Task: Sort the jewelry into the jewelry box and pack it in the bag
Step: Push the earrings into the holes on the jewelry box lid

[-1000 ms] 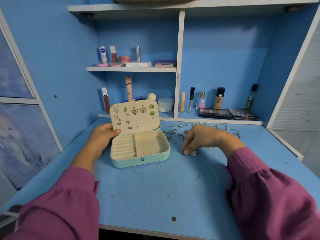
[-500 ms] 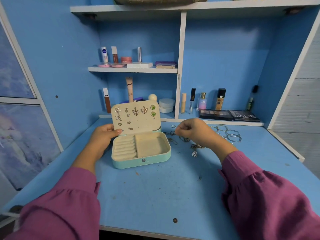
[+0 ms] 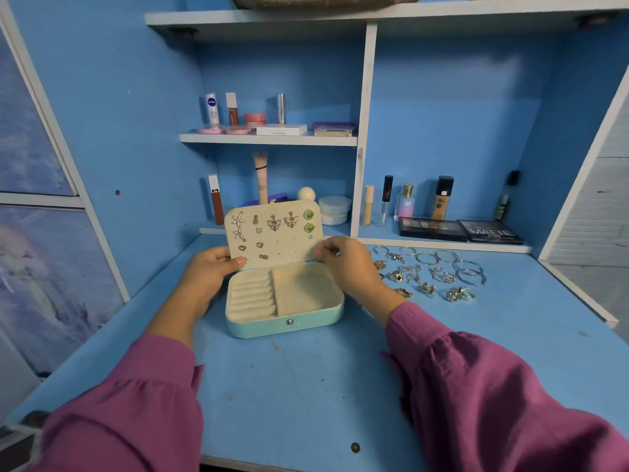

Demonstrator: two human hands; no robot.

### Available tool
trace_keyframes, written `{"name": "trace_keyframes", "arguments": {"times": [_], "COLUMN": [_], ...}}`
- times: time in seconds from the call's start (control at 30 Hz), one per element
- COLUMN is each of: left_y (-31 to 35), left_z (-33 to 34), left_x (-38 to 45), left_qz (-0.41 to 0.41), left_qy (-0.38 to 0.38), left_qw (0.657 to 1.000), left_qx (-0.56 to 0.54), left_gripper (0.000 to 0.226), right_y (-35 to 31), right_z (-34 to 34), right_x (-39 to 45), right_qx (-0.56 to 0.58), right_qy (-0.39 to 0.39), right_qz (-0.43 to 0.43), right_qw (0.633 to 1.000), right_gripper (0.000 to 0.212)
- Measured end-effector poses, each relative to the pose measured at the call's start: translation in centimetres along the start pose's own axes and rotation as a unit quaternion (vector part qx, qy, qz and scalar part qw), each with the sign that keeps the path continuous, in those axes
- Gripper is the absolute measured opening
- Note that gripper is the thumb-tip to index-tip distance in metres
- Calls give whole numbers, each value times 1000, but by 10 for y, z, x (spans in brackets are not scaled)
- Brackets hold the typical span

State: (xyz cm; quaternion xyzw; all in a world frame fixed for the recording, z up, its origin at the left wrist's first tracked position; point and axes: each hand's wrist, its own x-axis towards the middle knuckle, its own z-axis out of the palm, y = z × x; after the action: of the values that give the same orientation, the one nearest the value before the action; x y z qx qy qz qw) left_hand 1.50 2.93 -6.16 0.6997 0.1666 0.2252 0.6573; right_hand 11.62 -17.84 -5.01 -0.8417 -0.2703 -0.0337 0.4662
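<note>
Mint hinged jewelry box (image 3: 285, 301): lid part-filled, trays bare. Left hand (image 3: 207, 274) grips lid; right hand (image 3: 347, 267) pinches something small, unidentifiable. Loose metal rings, hoops (image 3: 432, 274) right of box, unsorted.

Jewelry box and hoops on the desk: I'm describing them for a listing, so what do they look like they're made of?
Jewelry box: mint shell, smooth, probably faux leather or plastic; cream lining looks matte and velvety. Hoops: thin shiny silvery metal, judging by the glints.
</note>
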Motion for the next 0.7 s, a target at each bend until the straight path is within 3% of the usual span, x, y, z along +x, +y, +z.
{"name": "trace_keyframes", "arguments": {"times": [0.4,0.57,0.7], "left_y": [1,1,2], "left_z": [-1,-4,-8], "left_x": [-1,0,1], "left_qz": [-4,-9,2], "left_qy": [-2,-9,-30], "left_qw": [1000,1000,999], "left_qx": [-8,-4,9], "left_gripper": [17,18,19], "right_y": [0,-4,-7], "right_z": [8,2,-2], "right_x": [6,9,14], "right_qx": [40,102,103], "right_qy": [34,20,-13], "right_qz": [43,83,100], "right_qw": [998,991,990], "right_gripper": [12,32,18]}}
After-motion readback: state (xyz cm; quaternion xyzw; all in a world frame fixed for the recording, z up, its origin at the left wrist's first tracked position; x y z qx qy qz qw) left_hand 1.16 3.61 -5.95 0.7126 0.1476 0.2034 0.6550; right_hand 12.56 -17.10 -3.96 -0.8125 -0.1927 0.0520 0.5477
